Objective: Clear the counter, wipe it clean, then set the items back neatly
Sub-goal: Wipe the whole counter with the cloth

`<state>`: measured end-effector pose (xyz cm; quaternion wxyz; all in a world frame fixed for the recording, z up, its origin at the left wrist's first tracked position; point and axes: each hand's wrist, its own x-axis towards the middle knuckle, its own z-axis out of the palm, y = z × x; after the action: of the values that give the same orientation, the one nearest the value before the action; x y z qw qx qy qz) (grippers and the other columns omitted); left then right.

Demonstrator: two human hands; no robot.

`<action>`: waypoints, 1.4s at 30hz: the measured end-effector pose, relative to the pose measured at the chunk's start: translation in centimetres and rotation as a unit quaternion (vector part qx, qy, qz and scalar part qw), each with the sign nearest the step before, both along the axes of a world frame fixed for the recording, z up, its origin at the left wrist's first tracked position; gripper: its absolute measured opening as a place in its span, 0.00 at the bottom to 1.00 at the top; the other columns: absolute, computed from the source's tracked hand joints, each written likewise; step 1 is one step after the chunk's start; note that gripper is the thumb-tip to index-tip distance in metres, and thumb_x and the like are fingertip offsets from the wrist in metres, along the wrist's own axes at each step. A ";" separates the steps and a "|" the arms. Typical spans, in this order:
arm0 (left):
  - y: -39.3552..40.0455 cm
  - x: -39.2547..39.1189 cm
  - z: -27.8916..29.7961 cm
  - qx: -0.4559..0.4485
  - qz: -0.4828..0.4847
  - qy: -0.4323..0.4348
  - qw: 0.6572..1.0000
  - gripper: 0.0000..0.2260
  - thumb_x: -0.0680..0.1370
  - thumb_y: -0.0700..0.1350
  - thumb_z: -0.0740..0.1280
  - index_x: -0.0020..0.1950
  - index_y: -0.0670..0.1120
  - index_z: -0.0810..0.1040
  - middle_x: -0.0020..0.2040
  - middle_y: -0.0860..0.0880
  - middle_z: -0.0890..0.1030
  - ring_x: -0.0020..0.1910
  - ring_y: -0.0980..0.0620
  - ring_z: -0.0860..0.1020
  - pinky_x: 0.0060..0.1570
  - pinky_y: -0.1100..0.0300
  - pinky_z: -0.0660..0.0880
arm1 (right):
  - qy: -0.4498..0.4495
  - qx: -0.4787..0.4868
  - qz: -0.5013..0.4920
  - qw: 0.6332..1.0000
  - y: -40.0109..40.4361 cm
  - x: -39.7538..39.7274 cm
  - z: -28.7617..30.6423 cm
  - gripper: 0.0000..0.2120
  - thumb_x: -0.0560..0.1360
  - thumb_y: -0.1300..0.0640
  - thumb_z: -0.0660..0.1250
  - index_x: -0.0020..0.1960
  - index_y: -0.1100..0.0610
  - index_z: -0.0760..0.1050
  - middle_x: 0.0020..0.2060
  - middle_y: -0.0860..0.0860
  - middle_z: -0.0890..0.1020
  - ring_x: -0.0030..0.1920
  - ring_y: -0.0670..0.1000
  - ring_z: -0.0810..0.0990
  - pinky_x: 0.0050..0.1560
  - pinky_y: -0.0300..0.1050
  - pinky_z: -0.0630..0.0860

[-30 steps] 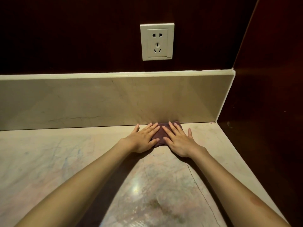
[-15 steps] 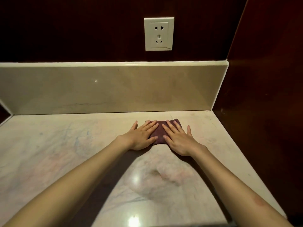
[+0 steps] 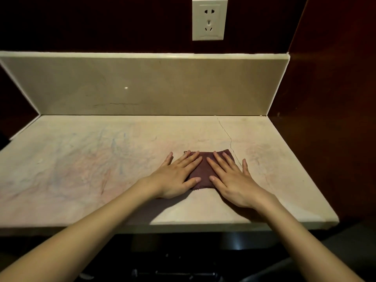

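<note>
Most of the folded dark red cloth (image 3: 203, 171) is hidden under two hands, so only its middle strip and its far corners show. The space below the counter (image 3: 81, 163) edge is very dark; some shapes are down there, but they cannot be made out. The left side wall is almost black too.

The left hand (image 3: 175, 178) lies flat, palm down, with its fingers spread and stretched out. It covers the left part of the cloth, and its thumb points in toward the middle. The right hand (image 3: 232, 180) lies flat the same way on the right part of the cloth, fingers spread, little finger resting on the bare stone. Neither hand is closed around the cloth; both just press on top of it. The two thumbs are close together but do not touch.

The cloth sits on the counter a little toward 3 o'clock from the middle, well away from the back wall. A thin crack (image 3: 228, 137) runs across the stone from 12 o'clock down to the right hand.

A white wall socket (image 3: 209, 18) is up at 12 o'clock, above the pale stone backsplash (image 3: 142, 86). Its top is cut off by the picture edge. No writing can be read on it.
</note>
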<state>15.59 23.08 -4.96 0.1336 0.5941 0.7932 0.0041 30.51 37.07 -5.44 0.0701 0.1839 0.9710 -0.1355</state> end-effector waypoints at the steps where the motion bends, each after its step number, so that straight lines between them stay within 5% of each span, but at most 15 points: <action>1: -0.5 0.4 0.0 0.002 -0.002 -0.001 1.000 0.29 0.82 0.59 0.48 0.78 0.54 0.39 0.78 0.56 0.38 0.76 0.59 0.36 0.75 0.47 0.36 | 0.002 0.003 -0.001 1.000 -0.5 0.5 0.0 0.27 0.82 0.43 0.43 0.77 0.44 0.37 0.77 0.44 0.36 0.76 0.47 0.33 0.72 0.59 0.31; 7: -3.3 2.3 -0.4 0.015 -0.017 0.003 1.000 0.29 0.81 0.61 0.48 0.77 0.56 0.39 0.77 0.59 0.38 0.74 0.62 0.34 0.74 0.51 0.33 | 0.014 0.023 -0.018 0.999 -3.8 3.2 -0.4 0.27 0.81 0.41 0.41 0.77 0.44 0.36 0.76 0.43 0.36 0.75 0.45 0.32 0.70 0.56 0.29; 12: -5.5 3.7 0.0 0.020 -0.021 -0.004 1.000 0.29 0.80 0.62 0.47 0.77 0.57 0.38 0.75 0.61 0.36 0.74 0.62 0.33 0.71 0.55 0.30 | 0.019 0.030 -0.018 0.999 -6.0 4.7 -0.5 0.37 0.67 0.36 0.26 0.76 0.42 0.32 0.75 0.42 0.33 0.75 0.45 0.30 0.67 0.55 0.26; 27: -6.0 2.7 0.7 -0.024 -0.042 0.013 0.999 0.29 0.79 0.63 0.44 0.76 0.58 0.34 0.75 0.61 0.34 0.72 0.64 0.30 0.72 0.53 0.29 | -0.027 0.028 -0.001 0.999 -6.8 3.4 0.3 0.40 0.62 0.33 0.19 0.72 0.43 0.25 0.72 0.43 0.26 0.73 0.47 0.25 0.67 0.57 0.27; 31: -4.6 0.3 0.7 -0.035 -0.039 0.023 0.998 0.28 0.81 0.62 0.46 0.75 0.57 0.34 0.75 0.61 0.34 0.73 0.62 0.31 0.72 0.51 0.30 | -0.027 0.025 -0.001 0.999 -5.5 1.0 0.2 0.40 0.64 0.34 0.24 0.75 0.44 0.29 0.74 0.44 0.28 0.73 0.47 0.27 0.68 0.59 0.28; 36: -2.3 -3.0 0.8 -0.045 -0.039 0.040 0.997 0.28 0.82 0.60 0.46 0.77 0.56 0.36 0.75 0.60 0.35 0.74 0.61 0.33 0.73 0.49 0.32 | -0.044 0.001 -0.003 0.999 -3.5 -2.1 0.8 0.29 0.81 0.41 0.41 0.76 0.46 0.31 0.75 0.46 0.30 0.74 0.49 0.28 0.69 0.60 0.28; 42: 1.2 -7.3 1.1 -0.049 -0.035 0.036 0.998 0.28 0.82 0.59 0.48 0.77 0.55 0.37 0.77 0.57 0.37 0.75 0.59 0.36 0.73 0.50 0.34 | -0.037 -0.004 -0.015 0.999 -0.6 -6.5 0.6 0.29 0.82 0.42 0.42 0.77 0.48 0.34 0.76 0.47 0.33 0.75 0.50 0.30 0.71 0.63 0.30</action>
<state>8.34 24.25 -3.85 0.1338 0.6139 0.7756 -0.0610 24.05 36.43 -4.86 0.1045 0.2035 0.9643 -0.1331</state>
